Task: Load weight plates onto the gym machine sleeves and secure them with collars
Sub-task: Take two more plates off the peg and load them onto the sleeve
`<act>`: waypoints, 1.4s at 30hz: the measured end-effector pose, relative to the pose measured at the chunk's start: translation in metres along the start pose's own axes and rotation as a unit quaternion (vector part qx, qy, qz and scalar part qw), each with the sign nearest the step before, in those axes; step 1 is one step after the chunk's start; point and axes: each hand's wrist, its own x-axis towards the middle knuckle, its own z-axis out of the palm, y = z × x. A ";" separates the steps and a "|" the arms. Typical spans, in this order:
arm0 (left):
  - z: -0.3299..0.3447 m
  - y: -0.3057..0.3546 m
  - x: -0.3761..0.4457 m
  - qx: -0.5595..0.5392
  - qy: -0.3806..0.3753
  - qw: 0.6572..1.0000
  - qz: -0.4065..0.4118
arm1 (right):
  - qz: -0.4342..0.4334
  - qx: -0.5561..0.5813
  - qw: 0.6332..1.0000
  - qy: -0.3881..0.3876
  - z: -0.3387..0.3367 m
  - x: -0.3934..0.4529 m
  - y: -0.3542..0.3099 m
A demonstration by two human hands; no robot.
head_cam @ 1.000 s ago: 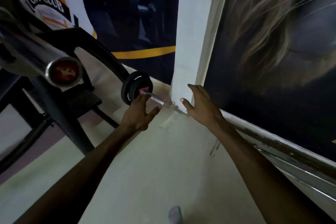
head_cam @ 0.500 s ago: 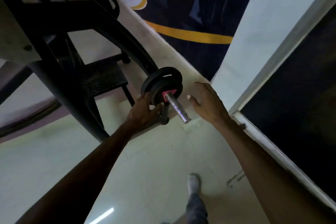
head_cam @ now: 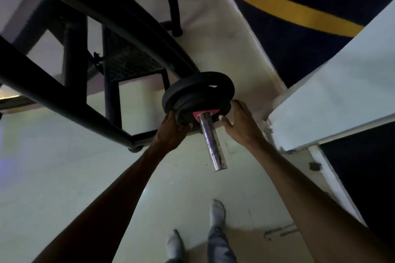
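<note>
left hand [head_cam: 171,132] fingers [head_cam: 188,127] hidden behind weight plates [head_cam: 197,94]; machine frame [head_cam: 89,34] cropped

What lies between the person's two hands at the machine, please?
In the head view, the chrome sleeve juts out between the left hand and right hand, with the red collar and black plates behind it.

Two black round weight plates [head_cam: 197,94] sit stacked on a shiny steel sleeve [head_cam: 212,142] of the black steel machine frame [head_cam: 89,34], a pink collar-like piece [head_cam: 206,112] seemingly against them, left hand [head_cam: 172,131] gripping the plates' edge, right hand [head_cam: 240,121] touching the opposite edge.
</note>
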 end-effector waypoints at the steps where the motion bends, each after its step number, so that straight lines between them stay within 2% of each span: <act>1: 0.008 -0.005 0.007 -0.008 0.000 1.000 -0.009 | -0.001 0.008 1.000 -0.004 0.006 0.009 0.009; 7: 0.048 -0.028 0.014 -0.039 0.036 0.998 -0.025 | -0.022 0.075 0.995 -0.057 0.037 0.035 0.046; 10: 0.057 -0.037 0.016 -0.058 0.074 0.995 -0.044 | -0.038 0.098 0.994 -0.034 0.046 0.031 0.057; 17: 0.060 -0.049 0.039 -0.065 0.116 0.989 -0.067 | -0.089 0.087 0.992 0.015 0.040 0.054 0.082; 22: 0.068 -0.050 0.039 -0.099 0.136 0.985 -0.048 | -0.115 0.064 0.991 0.008 0.035 0.071 0.094; 26: 0.071 -0.053 0.034 -0.114 0.124 0.985 -0.041 | -0.112 0.059 0.992 -0.030 0.032 0.078 0.097; 32: 0.090 -0.058 0.015 -0.062 0.071 0.996 0.004 | -0.066 0.090 0.989 -0.092 0.043 0.042 0.095; 42: 0.120 -0.062 -0.057 -0.124 0.090 0.988 -0.019 | -0.037 0.106 0.991 -0.067 0.046 -0.048 0.118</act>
